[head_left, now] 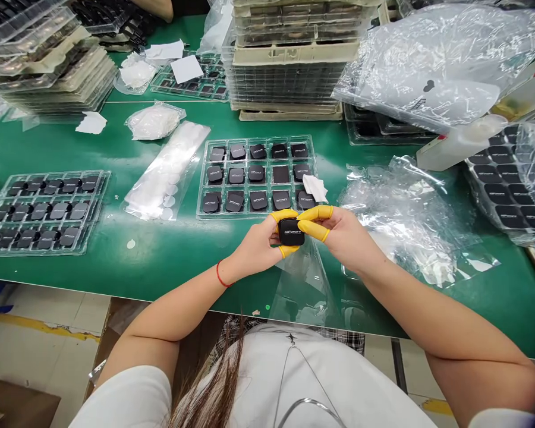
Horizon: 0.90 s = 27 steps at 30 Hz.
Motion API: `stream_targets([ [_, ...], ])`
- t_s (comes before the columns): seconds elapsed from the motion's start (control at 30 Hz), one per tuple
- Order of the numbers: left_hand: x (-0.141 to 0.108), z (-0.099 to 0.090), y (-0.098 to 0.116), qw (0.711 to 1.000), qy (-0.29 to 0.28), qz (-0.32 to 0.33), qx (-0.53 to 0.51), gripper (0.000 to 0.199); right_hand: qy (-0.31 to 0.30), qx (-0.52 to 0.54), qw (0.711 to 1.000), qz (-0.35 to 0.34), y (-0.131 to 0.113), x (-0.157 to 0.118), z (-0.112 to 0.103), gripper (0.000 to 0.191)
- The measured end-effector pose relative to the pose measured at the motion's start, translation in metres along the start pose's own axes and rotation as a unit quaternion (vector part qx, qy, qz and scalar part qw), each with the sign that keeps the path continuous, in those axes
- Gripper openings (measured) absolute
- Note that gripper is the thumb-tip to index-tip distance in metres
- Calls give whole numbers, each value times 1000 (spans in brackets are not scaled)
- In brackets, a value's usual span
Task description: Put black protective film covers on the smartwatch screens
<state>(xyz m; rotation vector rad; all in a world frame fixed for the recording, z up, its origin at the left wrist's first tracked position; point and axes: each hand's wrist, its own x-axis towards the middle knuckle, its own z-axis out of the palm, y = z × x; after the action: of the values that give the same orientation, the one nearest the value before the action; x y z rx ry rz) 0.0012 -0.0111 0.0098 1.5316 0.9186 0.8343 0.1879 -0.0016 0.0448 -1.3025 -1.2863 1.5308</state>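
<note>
A small black square case with pale lettering is held at the table's front part. My left hand, in yellow finger cots, grips it from the left side. Yellow cots also cover fingers of my right hand, which pinch the case's upper right corner. Just beyond my hands lies a clear compartment tray of similar black cases; one compartment in its middle row shows a flat dark square. A crumpled white cloth rests on the tray's right edge.
Another filled tray lies left, near a clear plastic strip with round stickers. Tall tray stacks stand behind. Crumpled clear film, a white bottle and more cases are on the right. Another person's arm shows at top left.
</note>
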Motion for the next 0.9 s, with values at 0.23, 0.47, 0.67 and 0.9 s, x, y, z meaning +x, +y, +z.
stream_targets([
  [0.23, 0, -1, 1, 1000, -8, -3, 11, 52, -5, -15, 1000, 0, 1, -1, 1, 20],
  [0.47, 0, -2, 1, 1000, -7, -19, -1, 52, 14, -101, 994, -47, 6, 0, -2, 20],
  [0.67, 0, 3, 0, 999, -24, -21, 1, 52, 22, -299, 941, -155, 10, -8, 8, 59],
  [0.9, -24, -35, 28, 994, 21, -95, 59, 77, 93, -227, 957, -155, -6, 59, -5, 19],
])
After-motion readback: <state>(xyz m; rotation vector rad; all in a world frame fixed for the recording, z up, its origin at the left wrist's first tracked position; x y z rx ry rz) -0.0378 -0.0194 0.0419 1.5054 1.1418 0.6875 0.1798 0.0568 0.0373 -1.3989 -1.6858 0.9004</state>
